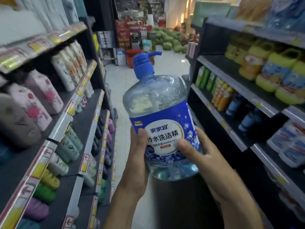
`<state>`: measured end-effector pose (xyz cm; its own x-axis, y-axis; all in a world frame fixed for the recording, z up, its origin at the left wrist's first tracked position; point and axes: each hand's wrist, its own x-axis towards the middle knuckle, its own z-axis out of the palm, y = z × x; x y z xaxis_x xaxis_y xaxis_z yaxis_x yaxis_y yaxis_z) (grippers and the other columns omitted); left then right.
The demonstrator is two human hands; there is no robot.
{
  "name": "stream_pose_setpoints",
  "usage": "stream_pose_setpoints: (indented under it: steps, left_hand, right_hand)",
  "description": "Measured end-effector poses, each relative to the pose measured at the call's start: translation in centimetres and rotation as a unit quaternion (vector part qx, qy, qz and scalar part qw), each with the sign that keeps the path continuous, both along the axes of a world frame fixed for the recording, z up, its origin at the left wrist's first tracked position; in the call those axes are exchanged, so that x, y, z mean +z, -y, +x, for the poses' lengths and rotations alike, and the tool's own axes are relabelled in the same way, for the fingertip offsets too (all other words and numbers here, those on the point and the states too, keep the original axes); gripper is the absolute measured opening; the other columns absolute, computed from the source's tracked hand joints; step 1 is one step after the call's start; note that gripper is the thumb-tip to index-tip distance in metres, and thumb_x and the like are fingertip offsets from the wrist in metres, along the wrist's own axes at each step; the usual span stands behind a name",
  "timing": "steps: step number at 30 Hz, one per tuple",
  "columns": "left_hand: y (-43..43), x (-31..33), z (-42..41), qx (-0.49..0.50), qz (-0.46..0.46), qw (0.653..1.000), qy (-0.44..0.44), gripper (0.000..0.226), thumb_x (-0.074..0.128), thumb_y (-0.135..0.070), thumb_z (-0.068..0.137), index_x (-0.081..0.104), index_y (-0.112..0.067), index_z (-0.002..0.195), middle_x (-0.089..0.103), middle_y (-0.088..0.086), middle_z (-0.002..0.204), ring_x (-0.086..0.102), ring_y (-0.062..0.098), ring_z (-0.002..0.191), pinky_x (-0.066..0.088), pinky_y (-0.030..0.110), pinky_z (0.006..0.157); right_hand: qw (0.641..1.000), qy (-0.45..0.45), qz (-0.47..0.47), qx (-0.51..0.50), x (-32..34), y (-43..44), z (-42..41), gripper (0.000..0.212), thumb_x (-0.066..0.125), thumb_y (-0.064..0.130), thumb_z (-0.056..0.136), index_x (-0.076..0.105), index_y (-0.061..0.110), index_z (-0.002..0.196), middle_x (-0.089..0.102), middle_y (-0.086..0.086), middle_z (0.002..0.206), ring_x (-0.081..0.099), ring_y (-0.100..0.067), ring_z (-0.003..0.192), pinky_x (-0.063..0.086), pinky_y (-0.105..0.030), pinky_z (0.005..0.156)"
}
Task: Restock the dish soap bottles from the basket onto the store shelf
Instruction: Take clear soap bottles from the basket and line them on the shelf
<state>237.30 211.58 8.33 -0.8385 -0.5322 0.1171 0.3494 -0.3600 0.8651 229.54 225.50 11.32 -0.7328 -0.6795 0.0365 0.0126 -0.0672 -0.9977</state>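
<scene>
A large clear dish soap bottle (158, 103) with a blue pump cap and a blue-and-white label is held up in the middle of the aisle, tilted slightly left. My left hand (138, 156) grips its lower left side with the thumb on the label. My right hand (196, 154) holds the lower right side, thumb pressed on the label's front. The store shelf (237, 90) on the right has dark bare stretches beside green, orange and blue bottles. No basket is in view.
Left shelving (85, 116) is packed with pouches and small bottles behind price tags. Yellow-handled jugs (277, 70) fill the upper right shelf, wrapped packs (290, 142) sit lower. The white aisle floor (122, 80) runs ahead to red crates and a pile of watermelons (166, 38).
</scene>
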Motion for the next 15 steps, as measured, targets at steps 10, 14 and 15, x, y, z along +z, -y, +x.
stream_pose_setpoints:
  steps: [10, 14, 15]
  left_hand:
    - [9.5, 1.2, -8.9, 0.016, -0.145, 0.989, 0.002, 0.052, 0.057, -0.041, 0.088, 0.047, -0.035, 0.139, 0.071, -0.005, 0.124, 0.07, 0.019, 0.112, 0.06, 0.029, 0.08]
    - [12.7, 2.7, -15.5, 0.02, -0.158, 0.987, 0.002, 0.058, 0.06, -0.046, 0.085, 0.048, -0.038, 0.14, 0.069, -0.003, 0.128, 0.068, 0.021, 0.116, 0.06, 0.032, 0.084]
    - [13.3, 3.2, -17.0, 0.017, -0.157, 0.988, 0.002, 0.062, 0.062, -0.049, 0.082, 0.048, -0.037, 0.141, 0.07, -0.002, 0.128, 0.068, 0.022, 0.116, 0.06, 0.032, 0.084]
  right_hand:
    - [0.997, -0.003, -0.068, -0.02, -1.6, 10.7, -10.3, 0.064, 0.077, 0.046, 0.067, 0.061, 0.021, 0.124, 0.076, -0.004, 0.112, 0.075, -0.022, 0.1, 0.06, -0.029, 0.079]
    - [0.996, -0.017, -0.084, -0.012, -0.6, 13.8, -16.9, 0.056, 0.078, 0.043, 0.074, 0.061, 0.023, 0.124, 0.076, 0.0, 0.111, 0.074, -0.018, 0.101, 0.06, -0.027, 0.08]
    - [0.996, -0.019, -0.086, -0.012, -0.2, 14.4, -18.4, 0.054, 0.077, 0.042, 0.076, 0.061, 0.024, 0.124, 0.076, 0.001, 0.112, 0.074, -0.018, 0.101, 0.06, -0.029, 0.081]
